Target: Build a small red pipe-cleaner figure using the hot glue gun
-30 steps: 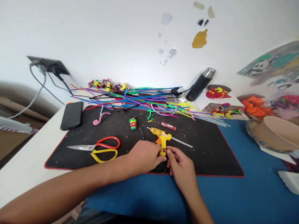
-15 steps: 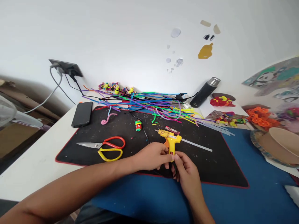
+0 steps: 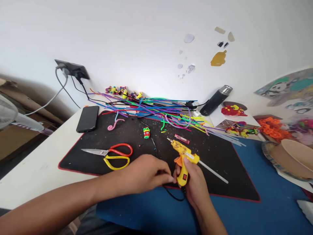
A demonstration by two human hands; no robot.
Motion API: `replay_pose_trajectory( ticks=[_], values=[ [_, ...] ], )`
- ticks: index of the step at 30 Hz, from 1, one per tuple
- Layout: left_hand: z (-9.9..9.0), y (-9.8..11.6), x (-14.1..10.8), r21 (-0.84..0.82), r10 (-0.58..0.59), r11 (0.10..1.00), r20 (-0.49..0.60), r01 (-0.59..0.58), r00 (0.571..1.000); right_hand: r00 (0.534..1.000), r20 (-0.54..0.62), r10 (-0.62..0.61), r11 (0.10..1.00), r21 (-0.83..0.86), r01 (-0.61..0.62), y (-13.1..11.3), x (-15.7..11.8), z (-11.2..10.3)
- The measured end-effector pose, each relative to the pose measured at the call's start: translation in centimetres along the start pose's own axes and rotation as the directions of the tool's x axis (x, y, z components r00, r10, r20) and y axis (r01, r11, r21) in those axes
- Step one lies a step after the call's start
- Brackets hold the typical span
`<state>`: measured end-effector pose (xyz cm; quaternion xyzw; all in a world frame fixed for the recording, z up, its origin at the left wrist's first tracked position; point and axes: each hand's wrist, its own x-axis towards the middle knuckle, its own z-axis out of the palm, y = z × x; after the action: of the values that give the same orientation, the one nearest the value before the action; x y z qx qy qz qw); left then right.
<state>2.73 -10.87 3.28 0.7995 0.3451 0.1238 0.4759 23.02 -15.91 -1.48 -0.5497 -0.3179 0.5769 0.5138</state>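
My right hand (image 3: 193,179) is wrapped round the handle of a yellow glue gun (image 3: 183,150), whose nozzle points up and left and whose glue stick (image 3: 214,171) sticks out at the back. Beside the handle, my left hand (image 3: 151,173) has its thumb and fingers pinched together; what they hold, if anything, is too small to name. A black cord (image 3: 172,195) loops below the hands. Beyond them a small red and green figure with eyes (image 3: 146,133) rests on the black mat (image 3: 93,147). Scissors (image 3: 107,152) with red and yellow handles lie left of my left hand.
Many coloured pipe cleaners (image 3: 146,106) spread along the wall. A phone (image 3: 88,119) lies at the left, a dark flask (image 3: 216,100) leans at the back right. A small red packet (image 3: 182,139) is beyond the glue gun. Bowls (image 3: 293,160) stand at the right.
My right hand now grips the glue gun's handle, and the gun is tilted, its rear end lower and nearer me. My left hand has moved off the handle, slightly left and down.
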Motion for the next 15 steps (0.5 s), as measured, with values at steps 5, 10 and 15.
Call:
replay_pose_trajectory(
  ticks=[5, 10, 15],
  values=[
    [-7.9, -5.3, -0.2, 0.125, 0.024, 0.992, -0.330, 0.019, 0.944, 0.999, 0.040, 0.010, 0.993, 0.120, -0.015, -1.5, 1.2, 0.4],
    [-13.5, -9.7, 1.8, 0.401, 0.073, 0.916, -0.139, -0.011, 0.988, 0.987, 0.159, -0.018, 0.974, 0.224, -0.018, -1.4, 2.5, 2.4],
    [-13.5, -11.1, 4.2, 0.402, 0.122, 0.908, 0.005, -0.114, 0.992, 0.972, 0.229, -0.060, 0.957, 0.289, -0.009, -1.2, 3.8, 4.2]
  ],
)
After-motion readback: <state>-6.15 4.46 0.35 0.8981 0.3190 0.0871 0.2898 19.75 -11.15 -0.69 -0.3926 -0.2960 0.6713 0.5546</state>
